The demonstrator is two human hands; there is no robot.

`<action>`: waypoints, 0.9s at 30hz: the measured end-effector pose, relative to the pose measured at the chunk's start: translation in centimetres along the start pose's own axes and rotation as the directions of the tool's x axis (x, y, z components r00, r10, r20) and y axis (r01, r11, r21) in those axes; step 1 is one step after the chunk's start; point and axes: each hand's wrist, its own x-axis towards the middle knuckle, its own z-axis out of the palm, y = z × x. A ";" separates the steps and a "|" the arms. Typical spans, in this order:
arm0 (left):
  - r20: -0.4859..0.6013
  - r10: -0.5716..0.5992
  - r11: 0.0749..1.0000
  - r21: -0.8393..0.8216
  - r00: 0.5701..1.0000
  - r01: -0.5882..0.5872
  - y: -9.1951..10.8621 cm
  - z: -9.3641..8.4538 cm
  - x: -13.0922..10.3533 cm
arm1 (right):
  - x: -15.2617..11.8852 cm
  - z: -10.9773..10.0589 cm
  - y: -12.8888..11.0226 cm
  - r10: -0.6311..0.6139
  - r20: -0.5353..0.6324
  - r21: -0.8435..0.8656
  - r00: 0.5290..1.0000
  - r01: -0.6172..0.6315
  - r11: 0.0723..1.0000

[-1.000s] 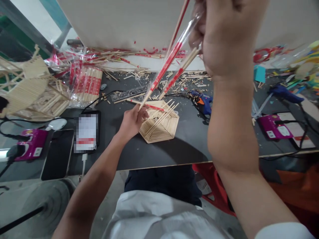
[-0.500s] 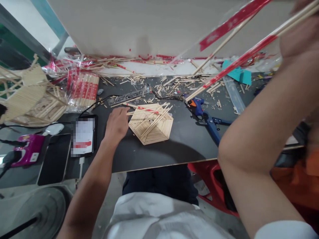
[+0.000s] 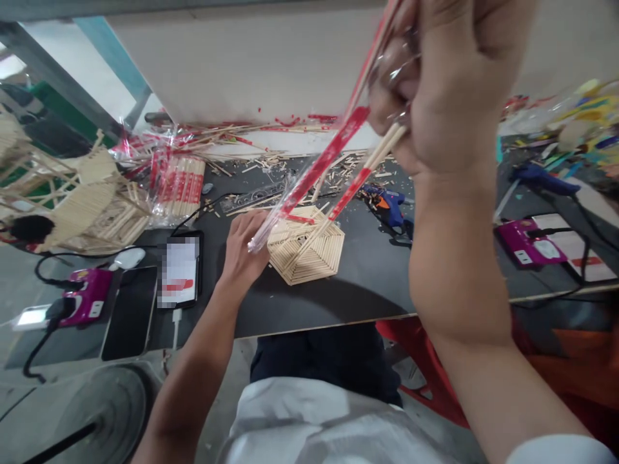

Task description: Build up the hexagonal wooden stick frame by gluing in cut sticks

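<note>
Wooden sticks (image 3: 384, 148) banded in red slant down from the upper right of the frame, gripped in a person's raised right hand (image 3: 449, 90), its fingers curled tight around them and around a clear, red-printed sleeve (image 3: 322, 164). The sleeve's far end crosses in front of the left hand (image 3: 236, 248), left of center, whose fingers are bent beside the edge of a six-sided stick panel (image 3: 314, 264); from where I stand, I cannot tell whether they pinch anything. The panel lies flat on the dark surface (image 3: 367, 293) at mid-frame, loose sticks (image 3: 309, 241) strewn across it. Offcuts (image 3: 271, 160) litter the surface behind, with a blue glue gun (image 3: 394, 206) to the right. Toward the left of the frame sit a bundle of wrapped chopsticks (image 3: 181, 183), a larger stick structure (image 3: 99, 206), a dark-screened phone (image 3: 129, 312), a lit phone (image 3: 178, 270) and a purple power socket (image 3: 89, 296). Another purple socket (image 3: 525, 248) shows at the far right.
</note>
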 end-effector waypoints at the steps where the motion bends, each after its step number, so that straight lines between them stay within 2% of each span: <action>1: 0.021 0.032 0.999 -0.001 0.999 -0.032 -0.1 0.0 0.0 | -0.3 0.5 0.1 -0.002 0.037 -0.015 0.999 0.003 1.000; 3: 0.093 0.081 0.997 0.005 0.992 -0.082 0.0 -0.1 0.0 | -0.9 1.4 0.1 0.004 0.083 -0.008 0.997 -0.004 1.000; 6: 0.190 0.091 0.996 -0.001 0.978 -0.092 0.5 -0.6 0.2 | -1.3 2.2 0.0 -0.002 0.119 0.102 0.993 -0.011 0.995; 9: 0.205 0.082 0.997 -0.029 0.975 -0.078 0.8 -0.9 0.3 | -1.5 2.4 0.1 -0.035 0.131 0.176 0.991 0.012 0.984; 11: 0.199 0.071 0.997 -0.034 0.977 -0.065 0.8 -0.8 0.3 | -1.5 2.4 0.4 -0.021 0.118 0.138 0.993 0.004 0.990; 13: 0.149 0.047 0.998 -0.037 0.988 -0.042 0.8 -0.4 0.3 | -1.4 2.2 0.6 0.011 0.128 0.066 0.992 -0.020 0.998; 15: 0.034 0.027 0.996 -0.085 0.999 -0.024 0.8 0.1 0.4 | -1.2 2.0 0.8 0.006 0.175 0.046 0.984 -0.014 0.999; 17: -0.108 -0.011 0.977 -0.213 0.994 -0.012 1.0 0.8 0.6 | -1.0 1.9 1.0 -0.004 0.218 0.070 0.976 -0.012 0.997; 19: -0.196 -0.045 0.932 -0.362 0.979 -0.030 1.3 1.4 1.0 | -0.9 2.0 1.2 0.000 0.207 0.131 0.978 -0.028 0.991; 24: -0.245 -0.141 0.745 -0.664 0.959 -0.061 2.1 2.7 1.6 | -1.6 3.4 1.7 -0.002 0.143 0.251 0.990 -0.034 0.967; 27: -0.181 -0.234 0.618 -0.786 0.955 0.003 2.6 2.9 1.7 | -2.0 4.0 1.6 0.055 0.136 0.238 0.989 -0.087 0.967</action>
